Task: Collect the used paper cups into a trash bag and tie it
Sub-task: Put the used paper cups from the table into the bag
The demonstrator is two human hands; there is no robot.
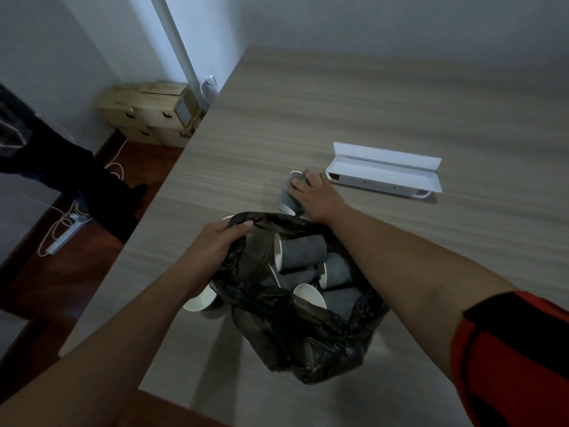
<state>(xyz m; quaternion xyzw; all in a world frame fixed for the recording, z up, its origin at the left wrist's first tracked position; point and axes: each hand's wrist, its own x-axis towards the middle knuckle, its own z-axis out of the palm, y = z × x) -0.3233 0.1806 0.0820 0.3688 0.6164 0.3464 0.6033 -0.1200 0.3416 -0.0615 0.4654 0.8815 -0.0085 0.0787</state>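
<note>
**Bag held open, one cup under the far hand**

Both bare forearms reach forward over the grey wood-grain counter. The right arm comes in from the lower right, a red and black sleeve at its upper end, and stretches almost straight past the bag's right side.

Nearest sits the black bag, standing on the counter with its mouth gaping upward. Several grey ribbed cups lie jumbled inside it, some on their sides with white interiors showing. The left hand is at the bag's left rim, fingers curled over a bunched fold of the plastic and gripping it, wrist bent slightly so the rim is lifted. Under that forearm, just outside the bag on its left, a loose cup lies on the counter, its white mouth facing the near left.

Beyond the bag, the right hand rests palm down on a far cup that lies on its side, just behind the bag's far rim. The fingers curve over the cup's body and grasp it; the thumb is hidden.

Just to the right of that hand lies a long white box with its lid flap folded open.

Off the counter's left edge, on the floor by the wall, stand cardboard boxes, and a white power strip with looped cord lies nearer.
</note>
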